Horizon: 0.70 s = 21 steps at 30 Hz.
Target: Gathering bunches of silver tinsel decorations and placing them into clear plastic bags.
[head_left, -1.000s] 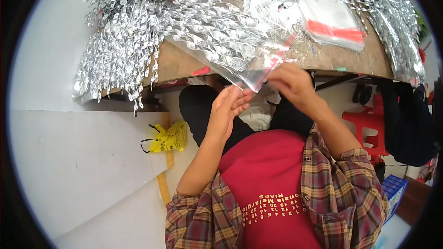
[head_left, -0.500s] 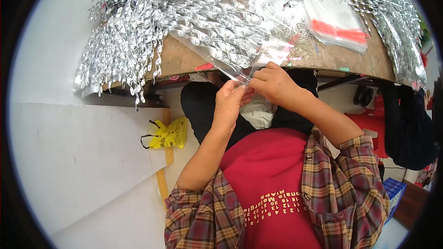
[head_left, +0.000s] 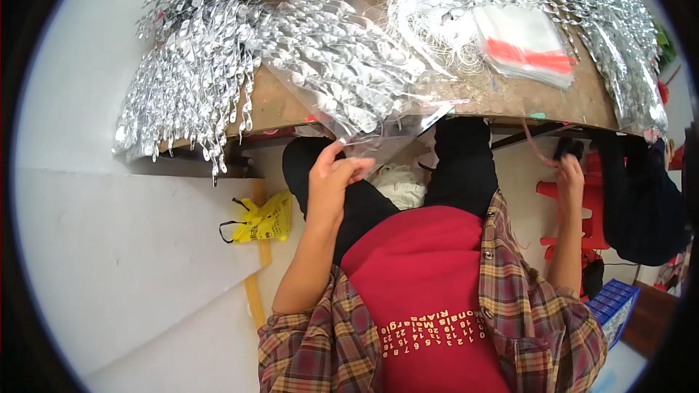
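Observation:
A clear plastic bag (head_left: pixel 393 142) full of silver twisted foil strips (head_left: pixel 342 65) lies on the table, its see-through end hanging over the front edge. My left hand (head_left: pixel 333 175) pinches that loose end between thumb and fingers, just below the table edge. Out to the right, away from the bag, my right hand (head_left: pixel 571 173) is closed on one end of a thin pinkish strip (head_left: pixel 535 147). The strip curves up and left from the fingers toward the table edge.
Silver foil strands (head_left: pixel 200 65) hang over the table's left edge, more (head_left: pixel 619 51) over its right. White string (head_left: pixel 437 22) and a stack of clear bags with red bands (head_left: pixel 528 47) lie on the table. A yellow bag (head_left: pixel 266 220), a red stool (head_left: pixel 575 207) and a blue crate (head_left: pixel 615 306) stand lower down.
Both hands were together at the bag's end. My right hand has swung away to the right with the thin strip; my left hand has shifted slightly left and down, still on the bag.

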Tool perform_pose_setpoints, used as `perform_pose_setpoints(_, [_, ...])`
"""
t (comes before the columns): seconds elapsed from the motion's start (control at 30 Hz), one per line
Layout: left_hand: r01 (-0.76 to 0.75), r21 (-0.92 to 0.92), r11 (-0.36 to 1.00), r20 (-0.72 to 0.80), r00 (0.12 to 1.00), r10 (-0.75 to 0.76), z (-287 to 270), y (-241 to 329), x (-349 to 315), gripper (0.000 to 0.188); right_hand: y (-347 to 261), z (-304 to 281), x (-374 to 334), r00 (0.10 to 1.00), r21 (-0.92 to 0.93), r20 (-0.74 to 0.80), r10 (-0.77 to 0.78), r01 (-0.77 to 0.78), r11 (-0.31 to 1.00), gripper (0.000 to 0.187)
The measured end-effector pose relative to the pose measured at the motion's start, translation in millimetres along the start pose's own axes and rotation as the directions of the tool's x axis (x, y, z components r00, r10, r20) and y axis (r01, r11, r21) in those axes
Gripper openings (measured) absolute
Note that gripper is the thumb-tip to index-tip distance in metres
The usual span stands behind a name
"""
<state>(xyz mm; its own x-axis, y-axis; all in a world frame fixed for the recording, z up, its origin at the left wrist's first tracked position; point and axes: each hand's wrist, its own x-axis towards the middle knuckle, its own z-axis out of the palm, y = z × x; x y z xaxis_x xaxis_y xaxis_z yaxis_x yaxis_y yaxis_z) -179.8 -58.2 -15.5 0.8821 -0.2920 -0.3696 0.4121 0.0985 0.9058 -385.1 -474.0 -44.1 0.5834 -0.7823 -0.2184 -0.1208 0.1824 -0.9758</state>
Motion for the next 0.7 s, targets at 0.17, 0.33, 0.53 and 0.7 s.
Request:
perform_pose_setpoints(0.17, [-0.106, 0.302, 0.947, 0.031, 0.994, 0.102, -22.9, -0.7, -3.0, 0.053, 140.1, -234.8, 9.5, 0.984, -0.637, -0.157, 0.08, -0.163, 0.753, 0.025])
perform_pose_setpoints(0.33, [-0.587, 0.782, -0.208, 0.547, 0.488, 0.68, -8.5, 9.9, 0.2, 0.071, 133.6, -79.6, -35.1, 0.965, -0.967, 0.253, 0.062, 0.251, 0.04, 0.04])
perform_pose_setpoints(0.53, [-0.589, 0.68, -0.436, 0.695, 0.331, 0.638, 13.8, 12.7, 41.6, 0.053, 1.2, 67.7, 10.1, 0.725, -0.725, 0.655, -0.212, 0.683, 0.092, 0.018])
perform_pose_setpoints(0.7, [-0.748, 0.619, -0.239, 0.674, 0.349, 0.651, -6.9, 22.1, 37.8, 0.038, -57.7, 147.2, -5.2, 0.515, -0.513, 0.71, -0.48, 0.846, 0.149, 0.039])
